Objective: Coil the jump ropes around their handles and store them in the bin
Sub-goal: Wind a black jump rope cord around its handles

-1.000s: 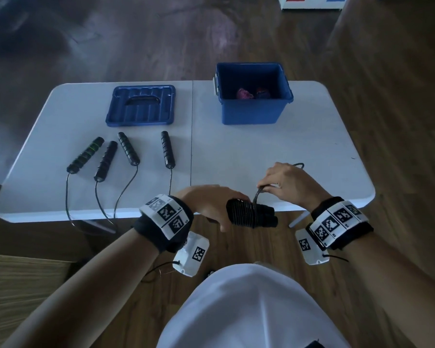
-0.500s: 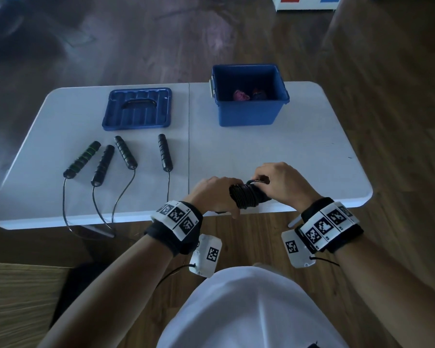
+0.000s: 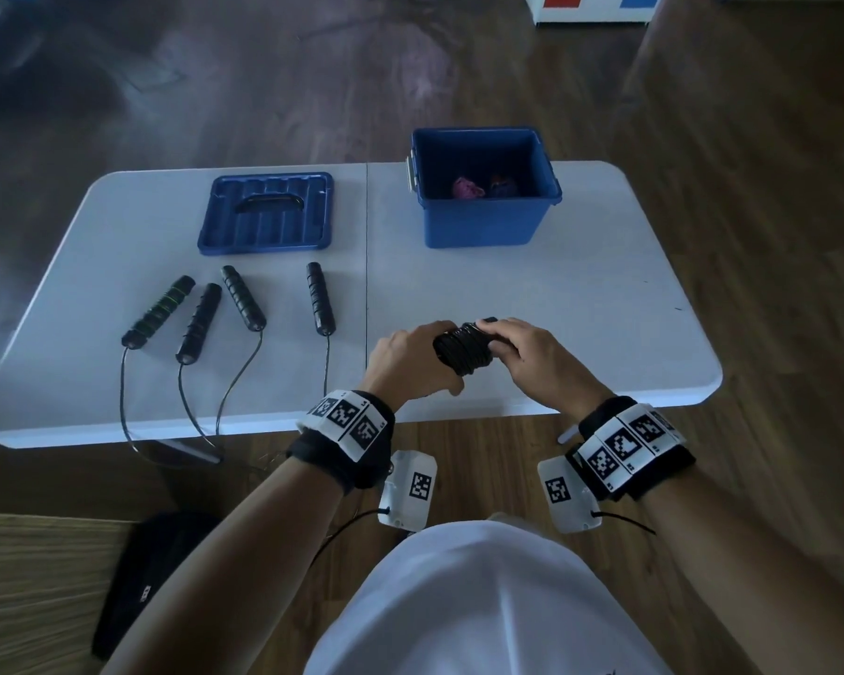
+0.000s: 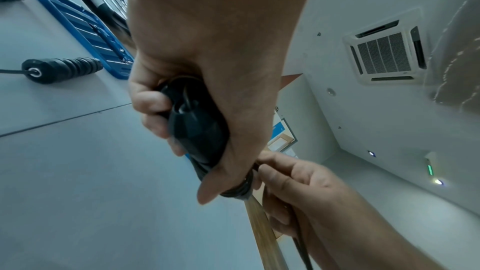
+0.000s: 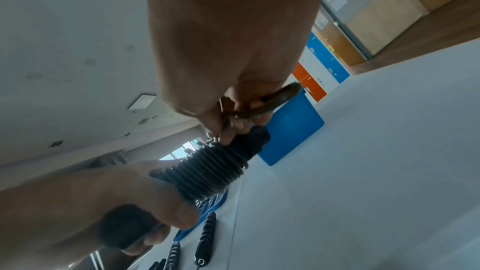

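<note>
Since a moment earlier, both hands have lifted the rope bundle from just off the near table edge to above the table top, and the loose loop of cord that trailed from the right hand has been drawn in close.

Head view: the left hand (image 3: 410, 362) is wrapped around one end of a black coiled jump rope (image 3: 461, 350), fingers curled about its handles. The right hand (image 3: 532, 362) covers the other end, fingertips on top. The bundle is held just over the near edge of a white table (image 3: 605, 309). At the far side stands an open blue bin (image 3: 488, 221) with two small coloured items inside, too small to identify. Its blue lid (image 3: 266, 211) lies to the left. Near the lid lie four black handles (image 3: 242, 297) of uncoiled ropes, cords hanging off the table's front.

Left wrist view: the left hand's fingers (image 4: 153, 106) grip the handle ends tightly.

Right wrist view: neat turns of cord wrap the handles; the right hand's fingers (image 5: 233, 128) pinch a last small loop of cord (image 5: 272, 102) at the end of the coil.

This rope appears nearly finished, needing only its end secured and a drop into the bin. Two more ropes seem untouched.
</note>
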